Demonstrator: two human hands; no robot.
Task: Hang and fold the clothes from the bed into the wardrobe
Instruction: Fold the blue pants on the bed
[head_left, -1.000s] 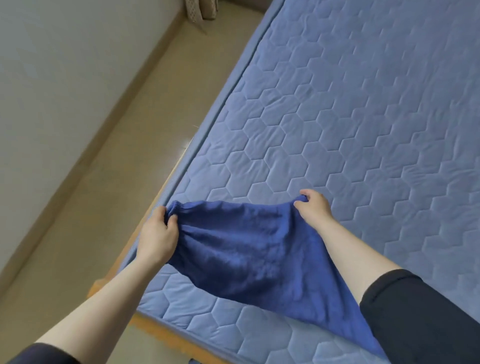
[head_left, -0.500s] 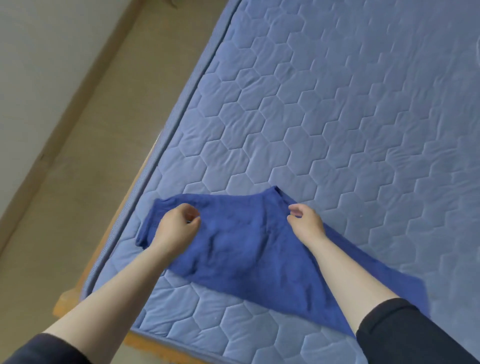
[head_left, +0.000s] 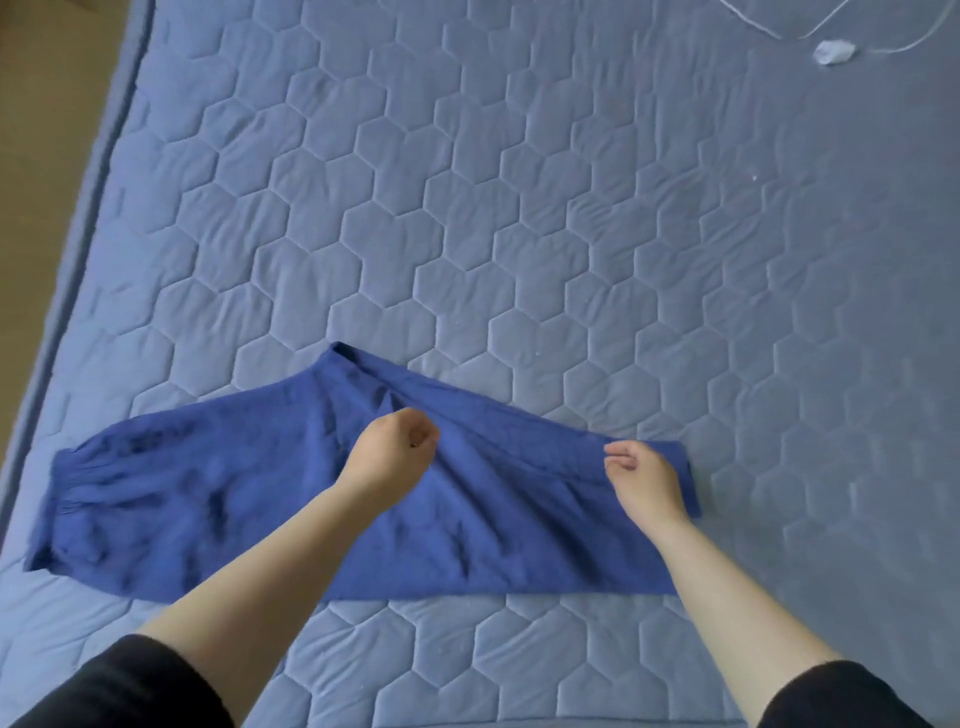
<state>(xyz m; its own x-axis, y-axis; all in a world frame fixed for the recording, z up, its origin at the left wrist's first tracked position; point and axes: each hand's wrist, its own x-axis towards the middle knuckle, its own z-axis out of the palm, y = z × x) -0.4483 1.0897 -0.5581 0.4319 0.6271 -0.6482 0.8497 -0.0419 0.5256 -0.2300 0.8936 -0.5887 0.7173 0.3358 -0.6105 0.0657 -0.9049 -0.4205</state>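
Observation:
A dark blue garment (head_left: 218, 499) lies spread flat across the near part of the quilted blue bed (head_left: 467, 208); its gathered end points left and a peak of cloth rises at the middle top. My left hand (head_left: 389, 457) is curled into a fist over the garment's middle, where creases run into the fingers. At the garment's right end, my right hand (head_left: 644, 478) rests with its fingers curled on the upper edge. Both forearms cross the lower half of the cloth and hide part of it.
A thin white cable with a small white lump (head_left: 834, 52) lies on the bed at the far right. The mattress edge (head_left: 98, 171) runs down the left side, with tan floor (head_left: 31, 130) beyond it.
The garment, held up by its two corners a second ago, now lies flat on the bed. Both hands have moved right along it, and my view has swung over the mattress.

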